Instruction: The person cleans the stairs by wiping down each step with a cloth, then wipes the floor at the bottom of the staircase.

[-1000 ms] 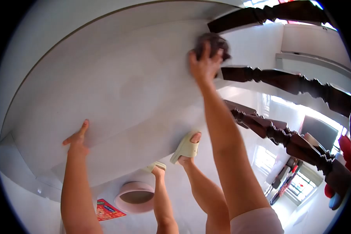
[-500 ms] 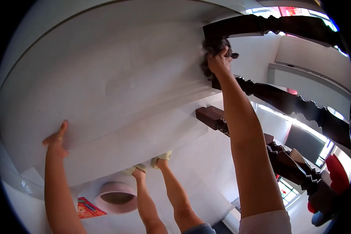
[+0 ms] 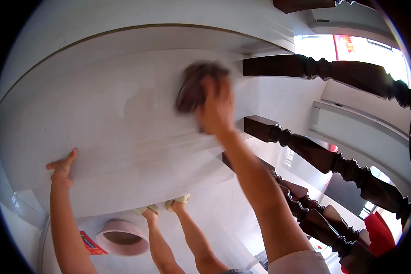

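A pale, glossy stair tread (image 3: 105,105) spans the view. On its right half, my right hand (image 3: 217,105) presses a crumpled dark brown cloth (image 3: 194,86) against the surface; the hand and cloth are blurred. My left hand (image 3: 63,169) rests near the left front part of the tread, thumb and a finger spread apart, holding nothing. Dark turned wooden balusters (image 3: 278,66) stand along the right end of the tread, just beyond the cloth.
Below the tread are my feet in pale slippers (image 3: 178,201), a pink basin (image 3: 123,237) and a red printed sheet (image 3: 92,244). A red object (image 3: 379,235) shows past the balusters at the lower right. A higher step's edge (image 3: 169,25) curves across the top.
My right hand has moved the cloth away from the baluster bases, leftward onto the tread. My left hand stays on the surface. The view has shifted, so the balusters appear lower.
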`<state>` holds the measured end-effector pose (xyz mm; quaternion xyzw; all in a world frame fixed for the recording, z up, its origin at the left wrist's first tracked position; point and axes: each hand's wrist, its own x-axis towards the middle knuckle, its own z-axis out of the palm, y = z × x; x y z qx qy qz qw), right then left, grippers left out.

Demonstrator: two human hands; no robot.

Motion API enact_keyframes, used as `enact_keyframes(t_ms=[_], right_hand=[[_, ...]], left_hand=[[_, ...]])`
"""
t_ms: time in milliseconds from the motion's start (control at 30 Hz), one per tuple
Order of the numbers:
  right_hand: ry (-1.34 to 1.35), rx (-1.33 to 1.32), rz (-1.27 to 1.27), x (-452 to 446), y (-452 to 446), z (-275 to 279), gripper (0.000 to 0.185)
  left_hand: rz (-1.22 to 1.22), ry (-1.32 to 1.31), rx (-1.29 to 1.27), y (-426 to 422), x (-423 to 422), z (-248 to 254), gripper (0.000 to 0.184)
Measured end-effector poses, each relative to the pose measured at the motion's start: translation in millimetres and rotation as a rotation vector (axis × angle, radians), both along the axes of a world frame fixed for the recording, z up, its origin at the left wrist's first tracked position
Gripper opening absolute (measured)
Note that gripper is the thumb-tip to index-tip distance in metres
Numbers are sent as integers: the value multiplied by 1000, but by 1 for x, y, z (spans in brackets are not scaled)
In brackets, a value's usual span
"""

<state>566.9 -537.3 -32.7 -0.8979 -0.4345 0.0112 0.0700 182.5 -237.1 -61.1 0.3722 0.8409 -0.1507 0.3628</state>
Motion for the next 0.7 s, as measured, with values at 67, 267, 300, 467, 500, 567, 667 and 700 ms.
enact_keyframes(t_ms=[67, 267, 300, 467, 500, 567, 667, 700], right_hand=[[-201, 45, -210, 72, 18, -9, 68], [-33, 110, -568, 65, 62, -15, 66], [-55, 115, -480, 40, 70, -13, 67], [209, 446, 3, -106, 55, -7, 51], [281, 481, 29, -124, 45, -5, 48], [317, 481, 94, -134, 11, -4, 48], [237, 440, 26, -119, -50, 0, 45], [156, 392, -43, -109, -74, -2, 43]], left_hand=[[-2, 20, 1, -2, 0, 0, 162], [28, -44, -12, -2, -2, -3, 164], [30, -52, -4, -1, -5, -6, 164], [31, -51, 7, -2, 5, -1, 163], [33, -40, 6, -5, 12, 7, 162], [23, -63, -5, -7, 21, 18, 161], [26, -91, 5, -6, 20, 14, 158], [36, -99, 15, -5, 16, 11, 156]])
